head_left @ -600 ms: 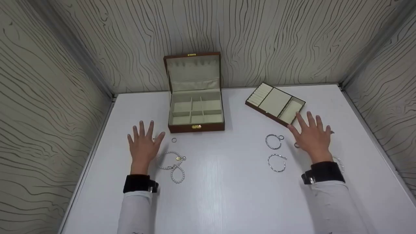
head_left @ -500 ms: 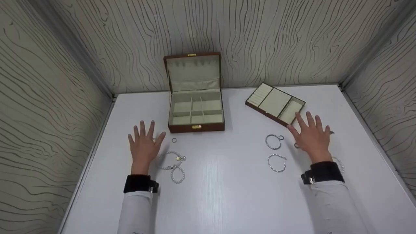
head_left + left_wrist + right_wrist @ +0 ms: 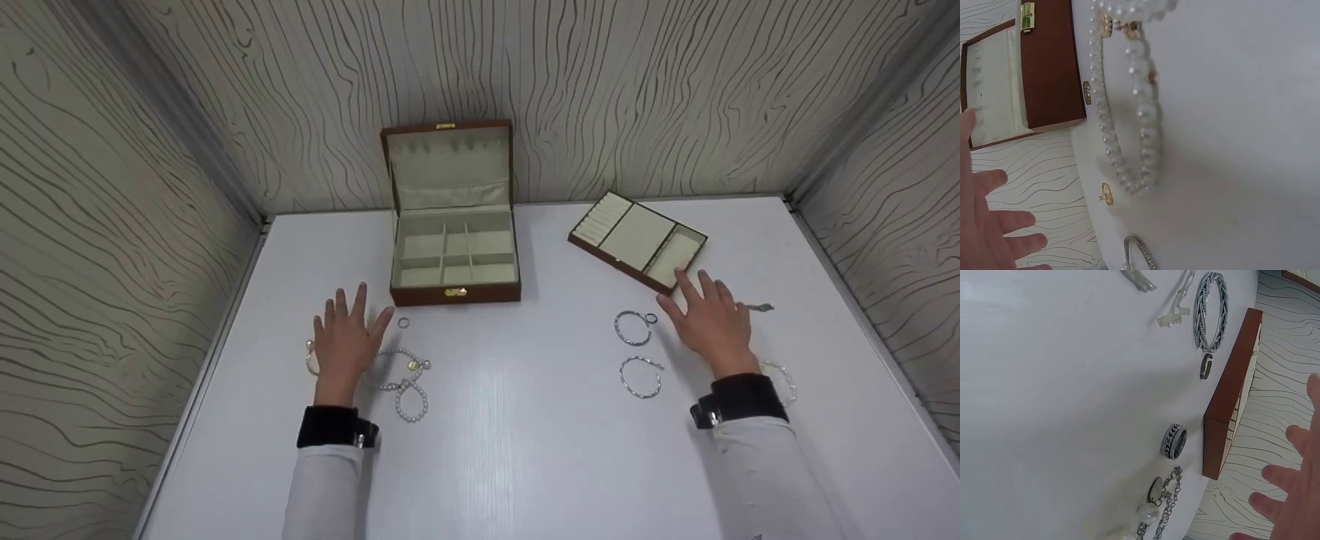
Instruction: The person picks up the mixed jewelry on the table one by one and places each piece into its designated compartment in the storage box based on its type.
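My left hand (image 3: 347, 341) is held over the left of the table, fingers spread and holding nothing. Beside its thumb lie a small ring (image 3: 404, 322), a larger pearl bracelet (image 3: 405, 352) and a smaller pearl bracelet (image 3: 412, 405). A gold-coloured bangle (image 3: 311, 360) is partly hidden by this hand. My right hand (image 3: 709, 326) also has spread fingers and nothing in it, its fingertips overlapping the tray's near corner. To its left are two silver bangles (image 3: 631, 328) and a small ring (image 3: 651, 319). The right wrist view shows a chain-patterned silver ring (image 3: 1174, 441) and a chain with a pearl (image 3: 1168, 498).
A brown jewellery box (image 3: 455, 295) stands at the back with its lid raised and its divided compartments bare. Right of it, a shallow brown tray (image 3: 637, 232) lies at an angle. A pale beaded bracelet (image 3: 784, 382) is by the right wrist. Wood-patterned panels (image 3: 480, 75) enclose the table.
My left hand has shifted right and slightly nearer, uncovering the gold-coloured bangle. The right hand has moved a little left and nearer, showing more of the jewellery beyond it. The jewellery lies unmoved.
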Demonstrator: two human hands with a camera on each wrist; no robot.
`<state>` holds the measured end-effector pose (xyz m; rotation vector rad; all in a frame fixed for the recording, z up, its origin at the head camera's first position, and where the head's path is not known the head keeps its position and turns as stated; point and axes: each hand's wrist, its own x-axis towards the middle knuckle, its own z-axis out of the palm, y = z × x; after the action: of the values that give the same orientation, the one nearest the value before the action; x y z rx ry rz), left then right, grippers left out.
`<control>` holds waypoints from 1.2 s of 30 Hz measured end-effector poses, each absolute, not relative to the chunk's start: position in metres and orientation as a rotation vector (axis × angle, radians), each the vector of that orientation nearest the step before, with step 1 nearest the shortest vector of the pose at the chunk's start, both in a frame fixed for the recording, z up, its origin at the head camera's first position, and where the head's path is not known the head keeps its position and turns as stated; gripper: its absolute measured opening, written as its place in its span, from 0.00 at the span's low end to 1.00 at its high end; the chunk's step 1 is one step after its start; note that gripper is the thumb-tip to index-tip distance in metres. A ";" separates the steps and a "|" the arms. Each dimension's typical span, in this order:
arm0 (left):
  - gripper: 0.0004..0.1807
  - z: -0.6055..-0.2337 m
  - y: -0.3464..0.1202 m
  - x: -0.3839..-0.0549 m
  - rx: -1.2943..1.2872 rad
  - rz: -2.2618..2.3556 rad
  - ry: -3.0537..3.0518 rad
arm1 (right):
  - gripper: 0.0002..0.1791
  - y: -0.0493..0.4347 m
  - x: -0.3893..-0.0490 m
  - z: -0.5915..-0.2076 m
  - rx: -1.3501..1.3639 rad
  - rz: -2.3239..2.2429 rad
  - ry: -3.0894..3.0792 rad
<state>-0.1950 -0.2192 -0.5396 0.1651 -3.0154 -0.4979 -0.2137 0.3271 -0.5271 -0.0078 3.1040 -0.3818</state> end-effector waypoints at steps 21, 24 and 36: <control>0.41 -0.544 -0.184 -0.179 0.041 -0.697 -2.965 | 0.35 0.314 -0.229 -0.537 -0.013 -0.530 2.983; 0.41 -0.543 -0.176 -0.177 0.014 -0.687 -2.958 | 0.34 0.312 -0.231 -0.538 -0.002 -0.558 2.979; 0.38 -0.549 -0.140 -0.165 -0.192 -0.601 -2.968 | 0.32 0.318 -0.243 -0.543 0.069 -0.661 2.907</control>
<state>-0.1648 -0.1396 -0.5491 -0.1916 -2.9683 -0.6013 -0.2429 0.3176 -0.5427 0.0692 2.9066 -0.6610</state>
